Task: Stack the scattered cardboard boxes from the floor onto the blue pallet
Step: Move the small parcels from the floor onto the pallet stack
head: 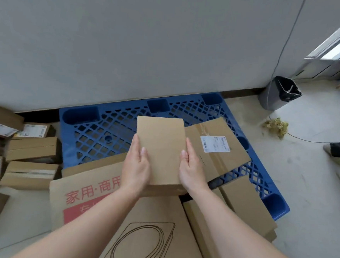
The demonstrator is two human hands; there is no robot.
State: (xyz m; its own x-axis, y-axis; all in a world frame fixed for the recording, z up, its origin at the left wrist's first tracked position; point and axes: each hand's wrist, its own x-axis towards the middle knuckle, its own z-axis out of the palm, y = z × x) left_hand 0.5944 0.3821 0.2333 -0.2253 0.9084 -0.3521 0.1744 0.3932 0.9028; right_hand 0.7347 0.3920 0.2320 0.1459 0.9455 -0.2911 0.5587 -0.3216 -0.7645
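Right now the left hand (pixel 137 165) and right hand (pixel 190 168) grip a plain box (pixel 160 148) by its two long sides — its long axis running toward twelve o'clock. The blue pallet (pixel 104 130) lies straight ahead beneath it, its open grid at eleven o'clock, a labelled box (pixel 218 146) resting on it at one o'clock.

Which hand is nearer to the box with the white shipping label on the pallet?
Right. The right hand grips the plain box on the side next to the labelled box, almost at its edge. The left hand holds the opposite side, farther away.
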